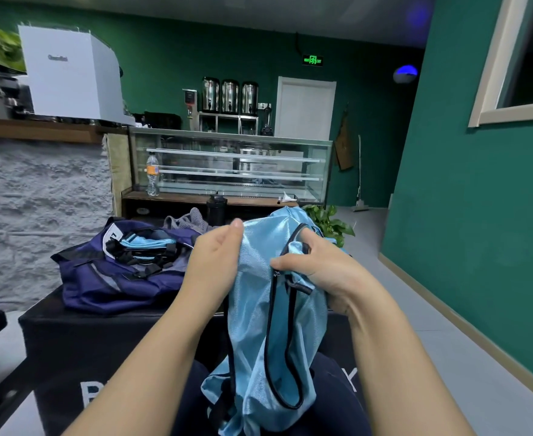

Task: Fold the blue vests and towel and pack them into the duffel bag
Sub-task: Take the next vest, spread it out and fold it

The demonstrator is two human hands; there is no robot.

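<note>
Fingers of both hands are curled into a light blue mesh vest point(277, 309) held up in front of the person: the left hand point(215, 259) grips the cloth at its upper left edge, thumb on the near side and pointing up, and the right hand point(318, 272) pinches a fold near the dark-trimmed armhole, thumb pressing toward the middle of the fabric. From the hands the vest hangs down in loose folds, its black piping looping low, and its lower end drops in front of the person's dark trousers point(331, 401). Behind the left hand a navy duffel bag point(114, 278) lies open on a black table point(70, 338), and inside its mouth lie folded light blue vests point(145, 243) with black trim. Just beyond the bag a grey towel point(189, 220) lies bunched, with a black bottle point(216, 209) upright next to it. Further back stand a glass display case point(230, 162) with a clear water bottle point(153, 174) at its left end, and a leafy plant point(328, 221) shows past the top of the held vest.
</note>
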